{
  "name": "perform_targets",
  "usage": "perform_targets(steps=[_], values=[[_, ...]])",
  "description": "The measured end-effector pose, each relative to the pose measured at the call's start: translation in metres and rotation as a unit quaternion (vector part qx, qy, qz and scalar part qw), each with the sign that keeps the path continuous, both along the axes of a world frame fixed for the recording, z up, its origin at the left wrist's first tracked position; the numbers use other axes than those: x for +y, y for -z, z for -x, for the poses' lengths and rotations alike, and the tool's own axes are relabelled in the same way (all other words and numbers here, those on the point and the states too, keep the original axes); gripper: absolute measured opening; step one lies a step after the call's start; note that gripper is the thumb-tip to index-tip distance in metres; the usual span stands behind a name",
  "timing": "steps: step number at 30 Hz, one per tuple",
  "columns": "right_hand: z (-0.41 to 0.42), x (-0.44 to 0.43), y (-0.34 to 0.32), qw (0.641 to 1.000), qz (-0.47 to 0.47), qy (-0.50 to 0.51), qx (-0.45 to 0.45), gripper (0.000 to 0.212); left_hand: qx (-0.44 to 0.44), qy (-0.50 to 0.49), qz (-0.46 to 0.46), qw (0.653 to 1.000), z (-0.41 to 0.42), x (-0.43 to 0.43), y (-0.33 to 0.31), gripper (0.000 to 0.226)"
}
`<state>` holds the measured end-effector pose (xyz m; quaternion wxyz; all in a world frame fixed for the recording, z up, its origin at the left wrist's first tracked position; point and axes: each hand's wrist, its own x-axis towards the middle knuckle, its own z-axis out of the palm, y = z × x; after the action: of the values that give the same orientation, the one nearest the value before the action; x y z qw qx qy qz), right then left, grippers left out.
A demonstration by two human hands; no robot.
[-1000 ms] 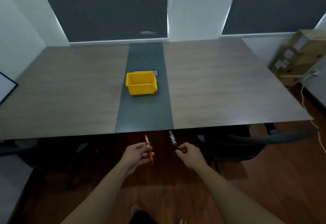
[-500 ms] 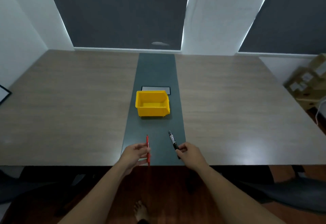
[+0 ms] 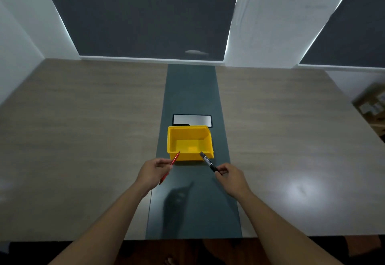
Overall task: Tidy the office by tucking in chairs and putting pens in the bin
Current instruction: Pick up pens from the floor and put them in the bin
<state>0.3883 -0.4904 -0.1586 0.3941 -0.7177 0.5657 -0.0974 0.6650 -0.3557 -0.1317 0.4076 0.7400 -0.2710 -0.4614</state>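
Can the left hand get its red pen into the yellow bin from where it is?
Probably yes. The left hand holds the red pen with its tip already at the near rim of the yellow bin. The bin is open-topped and looks empty, and nothing lies between. The right hand stays off to the side.

I am seeing the bin (image 3: 190, 142) sitting on the table (image 3: 83, 131), at twelve o'clock from my two hands, a flat plate (image 3: 192, 120) lying just behind it.
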Motion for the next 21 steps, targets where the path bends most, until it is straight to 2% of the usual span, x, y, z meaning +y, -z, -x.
perform_targets(steps=[6, 11, 16, 21], values=[[-0.037, -0.078, 0.012, 1.0, -0.009, -0.021, 0.008, 0.011, -0.107, 0.055, -0.001, 0.993, -0.028, -0.083, 0.017, 0.02], [-0.068, -0.135, 0.034, 0.996, -0.023, -0.079, 0.023, 0.014, -0.196, 0.124, -0.015, 0.973, -0.04, -0.154, 0.039, 0.023], [-0.09, -0.166, 0.055, 0.983, -0.055, -0.162, 0.063, 0.022, -0.246, 0.206, -0.051, 0.946, -0.044, -0.205, 0.076, 0.02], [-0.105, -0.176, 0.073, 0.973, -0.102, -0.201, 0.056, 0.022, -0.247, 0.239, -0.088, 0.935, -0.041, -0.226, 0.105, 0.016]])
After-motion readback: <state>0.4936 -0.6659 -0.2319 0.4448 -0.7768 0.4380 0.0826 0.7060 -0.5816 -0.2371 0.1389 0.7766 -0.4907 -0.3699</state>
